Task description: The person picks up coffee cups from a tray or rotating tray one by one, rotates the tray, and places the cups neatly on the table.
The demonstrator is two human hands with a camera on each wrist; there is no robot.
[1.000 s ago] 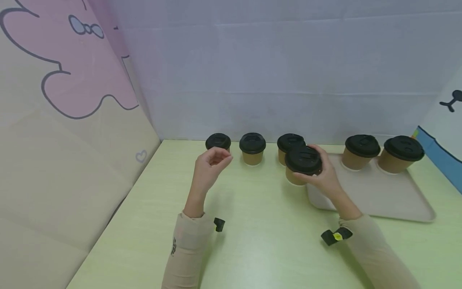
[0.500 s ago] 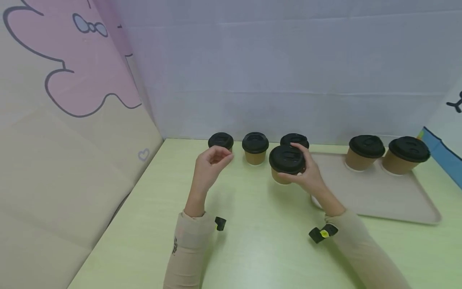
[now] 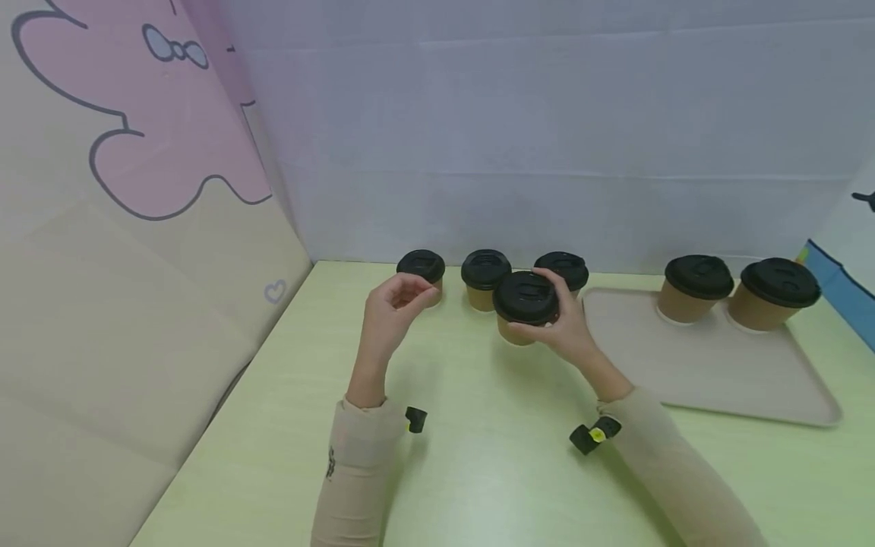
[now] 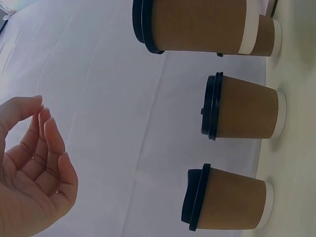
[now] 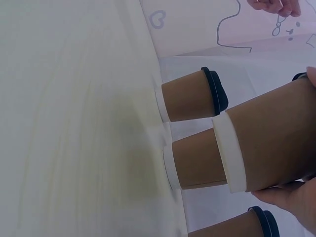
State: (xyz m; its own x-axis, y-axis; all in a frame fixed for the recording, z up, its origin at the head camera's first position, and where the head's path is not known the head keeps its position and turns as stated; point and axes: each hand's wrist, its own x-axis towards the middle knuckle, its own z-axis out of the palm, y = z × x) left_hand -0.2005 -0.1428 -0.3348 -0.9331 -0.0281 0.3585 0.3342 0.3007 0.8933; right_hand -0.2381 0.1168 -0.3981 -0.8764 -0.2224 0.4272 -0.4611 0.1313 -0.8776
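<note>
My right hand [image 3: 567, 334] grips a brown paper coffee cup [image 3: 514, 331] with a black lid, thumb on the near side and fingers behind. In the right wrist view the held cup [image 5: 276, 133] shows its white base raised off the table. My left hand [image 3: 388, 315] hovers in front of the leftmost lidded cup [image 3: 421, 265], fingers loosely curled toward the thumb and holding nothing. Beside that one stand a middle cup [image 3: 486, 272] and a right cup [image 3: 563, 266], the latter partly hidden by the held cup and my fingers.
A beige tray [image 3: 724, 380] lies on the right of the pale green table [image 3: 478, 471]. Two more lidded cups, one on the left [image 3: 692, 292] and one on the right [image 3: 772, 296], stand at its back. A pale cloth wall [image 3: 533, 137] rises behind the table.
My right hand has carried the held cup leftward, away from the tray's left edge, to in front of the gap between the middle and right cups. My left hand has barely moved.
</note>
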